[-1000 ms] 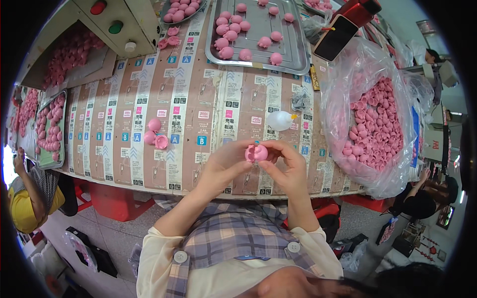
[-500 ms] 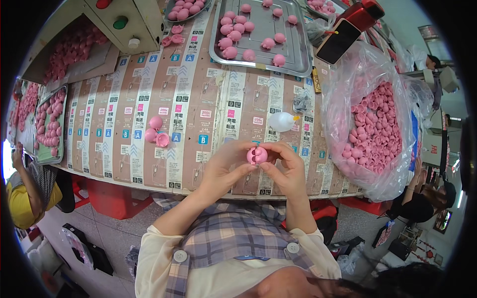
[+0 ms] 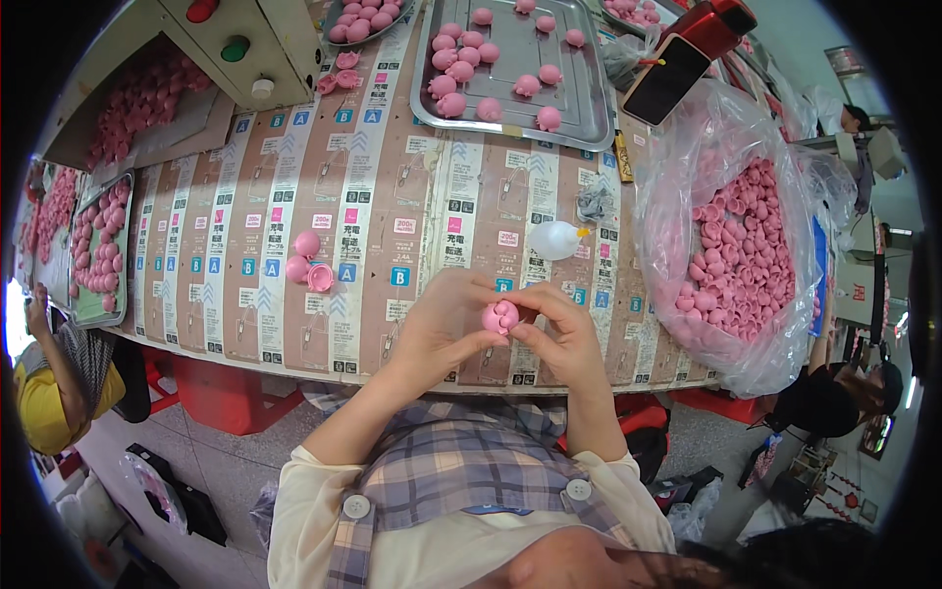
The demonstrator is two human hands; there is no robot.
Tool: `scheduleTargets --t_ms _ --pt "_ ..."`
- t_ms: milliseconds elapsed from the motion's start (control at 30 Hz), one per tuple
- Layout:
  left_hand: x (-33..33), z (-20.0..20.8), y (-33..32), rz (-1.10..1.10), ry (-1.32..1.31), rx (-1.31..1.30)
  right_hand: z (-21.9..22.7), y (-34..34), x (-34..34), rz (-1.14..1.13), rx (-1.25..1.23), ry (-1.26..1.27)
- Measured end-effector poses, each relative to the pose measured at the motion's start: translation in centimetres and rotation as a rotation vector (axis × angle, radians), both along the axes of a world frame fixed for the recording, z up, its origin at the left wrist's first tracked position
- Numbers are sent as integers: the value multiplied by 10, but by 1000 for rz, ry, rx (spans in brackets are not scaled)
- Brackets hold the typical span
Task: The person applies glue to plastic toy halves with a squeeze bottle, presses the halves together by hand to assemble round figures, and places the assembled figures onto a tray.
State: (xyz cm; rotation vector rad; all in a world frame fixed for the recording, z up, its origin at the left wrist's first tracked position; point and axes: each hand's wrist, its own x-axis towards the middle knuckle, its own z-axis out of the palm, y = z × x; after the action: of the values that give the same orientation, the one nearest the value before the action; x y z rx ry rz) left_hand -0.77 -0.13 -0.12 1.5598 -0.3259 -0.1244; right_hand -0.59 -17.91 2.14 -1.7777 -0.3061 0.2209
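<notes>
Between my two hands, just above the near part of the table, is a small pink ball-shaped toy part [image 3: 499, 317] with a grooved or open top. My left hand [image 3: 440, 319] pinches it from the left, its thumb at the bottom. From the right, the fingertips and thumb of my right hand [image 3: 561, 332] close on it too. Beyond my right hand lies a white squeeze bottle [image 3: 555, 240] with a yellow tip. Left of my hands rest two pink balls [image 3: 307, 243] and a hollow pink half shell [image 3: 319, 278].
A metal tray [image 3: 599, 93] of pink balls stands at the back. To the right, a clear plastic bag [image 3: 667, 245] bulges with pink shells. A phone [image 3: 667, 79], a grey crumpled lump [image 3: 595, 204] and a machine with buttons [image 3: 265, 49] are around. Another person [image 3: 59, 383] works at left.
The pink part has turned between my fingers, so its dark opening no longer shows the same way. It has moved slightly left and down with my hands.
</notes>
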Motion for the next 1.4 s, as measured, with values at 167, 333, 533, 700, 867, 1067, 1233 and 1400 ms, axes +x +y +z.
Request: scheduleTargets --t_ms 167,333,533,700,867,1067,1233,1400 --pt "4 3 0 -44 -125 93 -12 -1 -4 104 264 227" --pt "5 6 -1 -39 -196 248 -15 7 -7 111 402 290" --pt "5 -3 2 -118 -48 26 -9 2 -4 62 237 209" --pt "0 -8 4 -176 97 -185 -4 5 -4 81 121 118" --pt "-2 -12 -2 -176 86 -221 -5 10 -3 23 25 -12" --pt "-6 -16 -7 -116 57 -283 -3 10 -3 -4 -27 -96" --pt "-5 -14 -7 -157 110 -379 0 14 -7 -52 -72 -109" --pt "-6 -15 -12 -110 -6 -379 8 18 -7 -74 -101 -174"
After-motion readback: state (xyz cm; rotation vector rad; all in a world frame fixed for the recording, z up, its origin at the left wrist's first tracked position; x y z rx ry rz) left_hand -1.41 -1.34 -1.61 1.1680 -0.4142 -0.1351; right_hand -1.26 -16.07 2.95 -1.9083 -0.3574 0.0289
